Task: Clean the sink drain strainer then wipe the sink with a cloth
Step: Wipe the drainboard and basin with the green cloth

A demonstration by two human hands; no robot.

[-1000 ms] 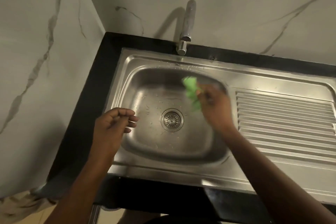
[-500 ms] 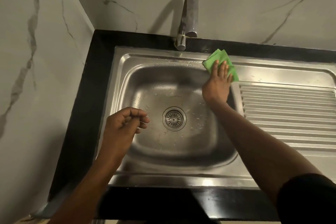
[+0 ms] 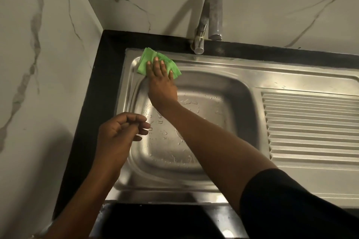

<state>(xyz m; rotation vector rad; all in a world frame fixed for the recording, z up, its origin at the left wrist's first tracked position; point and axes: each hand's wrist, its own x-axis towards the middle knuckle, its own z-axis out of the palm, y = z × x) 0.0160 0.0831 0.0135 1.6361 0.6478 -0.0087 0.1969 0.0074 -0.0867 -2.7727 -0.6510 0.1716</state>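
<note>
Wiping step: sink wipe in hand; right hand [image 3: 162,83] presses the green cloth [image 3: 147,60] flat on the far left corner of the sink [image 3: 252,75] rim.
Right grip: fingers straight and spread over the cloth, pinching nothing.
Left grip: left hand [image 3: 118,136] hovers over the basin's left edge, fingers loosely curled, holding nothing visible.
Strainer: drain strainer [image 3: 178,134] seated in the basin floor, mostly hidden under the right forearm; judged finished.
Next move: likely a sweep down the left rim, then into the droplet-spotted basin.
Surroundings: tap [image 3: 212,11] behind; black bench [image 3: 101,103] around.
Writing: none readable.
</note>
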